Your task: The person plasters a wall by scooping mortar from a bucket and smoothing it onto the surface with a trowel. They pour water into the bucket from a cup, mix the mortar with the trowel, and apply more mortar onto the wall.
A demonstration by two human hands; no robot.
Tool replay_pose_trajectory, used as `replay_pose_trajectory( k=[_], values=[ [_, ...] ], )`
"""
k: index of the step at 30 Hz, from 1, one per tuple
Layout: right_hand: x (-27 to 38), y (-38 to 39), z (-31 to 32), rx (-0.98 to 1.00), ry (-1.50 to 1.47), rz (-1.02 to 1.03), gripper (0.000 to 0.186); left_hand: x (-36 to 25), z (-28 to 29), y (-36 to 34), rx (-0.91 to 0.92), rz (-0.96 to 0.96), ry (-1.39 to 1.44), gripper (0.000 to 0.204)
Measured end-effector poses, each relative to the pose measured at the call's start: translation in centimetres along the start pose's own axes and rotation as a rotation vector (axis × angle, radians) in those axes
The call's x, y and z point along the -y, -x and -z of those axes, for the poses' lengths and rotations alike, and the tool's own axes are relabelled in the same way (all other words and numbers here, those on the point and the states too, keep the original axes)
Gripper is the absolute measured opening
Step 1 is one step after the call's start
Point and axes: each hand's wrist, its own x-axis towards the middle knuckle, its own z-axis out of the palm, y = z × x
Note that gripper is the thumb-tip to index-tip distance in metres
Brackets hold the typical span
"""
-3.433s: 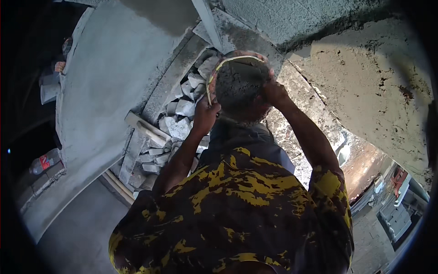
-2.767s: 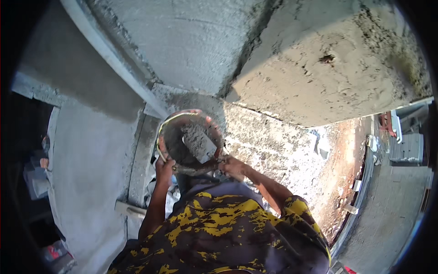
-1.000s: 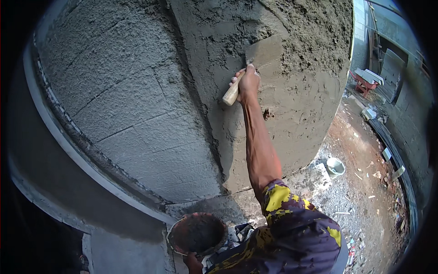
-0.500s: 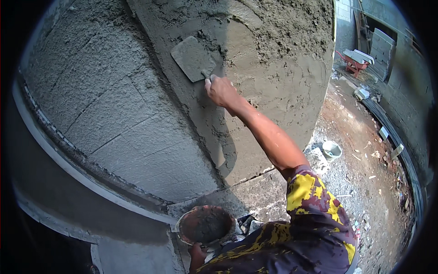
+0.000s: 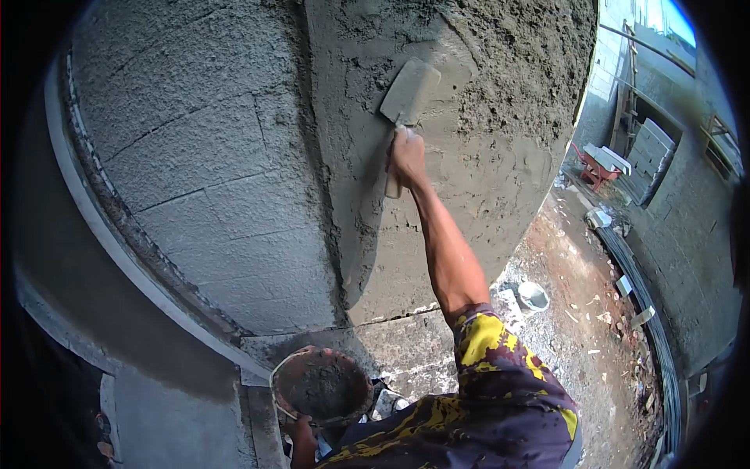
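Note:
My right hand (image 5: 407, 156) is closed round the handle of a trowel (image 5: 410, 92), arm stretched up and forward. The trowel's flat grey blade lies against wet mortar on the wall (image 5: 461, 211), its handle end pointing down towards me. Smooth mortar surrounds the blade, and rougher mortar (image 5: 531, 70) covers the wall to its upper right. Low down near my body, my left hand (image 5: 301, 428) grips the near rim of a round reddish bucket (image 5: 361, 381) with dark grey mortar inside. Part of that hand's fingers is hidden.
Left of a raised mortar edge (image 5: 324, 203) is rough grey blockwork (image 5: 226, 195). A white bucket (image 5: 533, 297) stands on the littered ground to the right. Long grey rods (image 5: 648, 281) lie along the far wall, near a red wheelbarrow (image 5: 600, 168).
The trowel has slid up and rightwards over the mortar, its blade turned more upright. My whole view has shifted too. The left hand stays at the reddish bucket.

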Motion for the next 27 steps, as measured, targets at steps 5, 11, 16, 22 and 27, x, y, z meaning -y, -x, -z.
replay_pose_trajectory(
  k=[5,11,16,22,27],
  values=[
    [-7.0,13.1,-3.7,0.333,0.585,0.103,0.042,1.5,1.1,-0.1,-0.042,-0.031,0.051,0.034],
    [-12.7,32.5,1.3,1.203,0.63,-0.114,0.037,1.7,3.5,3.1,-0.018,-0.17,-0.005,0.024],
    [-10.7,35.9,-2.3,1.695,1.02,0.309,0.035,0.8,2.2,5.5,-0.109,-0.203,-0.12,0.02],
    [-19.8,48.0,-7.5,1.66,0.86,0.941,0.026,0.3,0.7,8.6,-0.074,-0.287,-0.28,0.02],
    [-12.6,45.6,-7.0,1.836,0.82,1.048,0.032,2.5,1.4,11.0,-0.26,-0.246,-0.168,0.01]
  ],
)
